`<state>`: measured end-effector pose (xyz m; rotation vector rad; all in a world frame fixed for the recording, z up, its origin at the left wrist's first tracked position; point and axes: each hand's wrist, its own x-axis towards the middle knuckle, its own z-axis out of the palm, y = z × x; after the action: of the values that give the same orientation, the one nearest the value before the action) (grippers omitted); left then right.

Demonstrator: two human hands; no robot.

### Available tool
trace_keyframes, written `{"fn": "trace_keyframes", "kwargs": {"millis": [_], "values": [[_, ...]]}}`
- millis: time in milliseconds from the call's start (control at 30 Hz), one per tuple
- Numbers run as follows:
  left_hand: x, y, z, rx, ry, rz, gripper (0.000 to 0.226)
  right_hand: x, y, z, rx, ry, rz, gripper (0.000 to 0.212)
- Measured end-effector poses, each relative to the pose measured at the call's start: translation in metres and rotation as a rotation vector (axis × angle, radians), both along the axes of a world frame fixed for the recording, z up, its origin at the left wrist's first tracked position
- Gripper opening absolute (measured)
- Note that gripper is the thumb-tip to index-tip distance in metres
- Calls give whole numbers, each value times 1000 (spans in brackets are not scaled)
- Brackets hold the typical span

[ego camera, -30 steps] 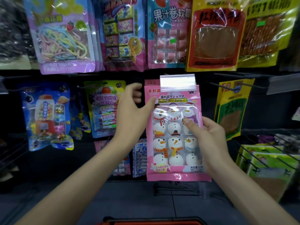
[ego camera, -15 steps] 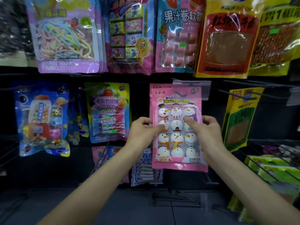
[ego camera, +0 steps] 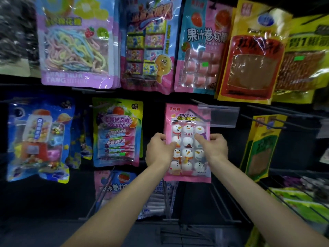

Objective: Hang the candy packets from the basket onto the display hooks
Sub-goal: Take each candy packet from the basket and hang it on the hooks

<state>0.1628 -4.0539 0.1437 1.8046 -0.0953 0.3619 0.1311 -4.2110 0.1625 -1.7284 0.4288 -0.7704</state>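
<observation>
A pink packet of snowman marshmallows (ego camera: pixel 187 145) hangs upright against the dark display wall, its top on a metal hook (ego camera: pixel 197 114) behind a clear price-tag holder (ego camera: pixel 220 116). My left hand (ego camera: pixel 159 150) grips the packet's left edge at mid height, thumb on the front. At the same height my right hand (ego camera: pixel 213 147) pinches the right edge, thumb across the front. The basket is out of view.
Other candy packets hang around: a blue gumball packet (ego camera: pixel 39 138) at left, a yoghurt-candy packet (ego camera: pixel 117 132) beside my left hand, a yellow snack packet (ego camera: pixel 261 147) at right. A row of larger packets (ego camera: pixel 151 41) hangs above. Bare hooks (ego camera: pixel 277 114) jut out at right.
The snowman packet has moved back along the hook, past the price-tag holder, toward the wall. My left hand dropped from the packet's top to its left edge. The view moved closer and up.
</observation>
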Motion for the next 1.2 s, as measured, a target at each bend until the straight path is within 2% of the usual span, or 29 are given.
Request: {"fn": "trace_keyframes", "kwargs": {"millis": [233,433,733,867,1067,1200], "values": [[10,-8,-3,53,-14,72,21,13,1,-6,-52,7,-48,38],[15,-4,-9,115,-47,51,20,15,-3,-12,-79,-24,-31,38],[14,6,-12,128,-47,10,31,16,-5,-20,-90,-12,15,49],[11,10,-12,147,8,-8,37,13,-2,-15,-84,11,17,53],[-2,29,-17,280,62,-43,49,-2,2,-12,-120,43,5,71],[-20,45,-18,440,15,-67,56,-27,4,-13,-187,71,44,78]]}}
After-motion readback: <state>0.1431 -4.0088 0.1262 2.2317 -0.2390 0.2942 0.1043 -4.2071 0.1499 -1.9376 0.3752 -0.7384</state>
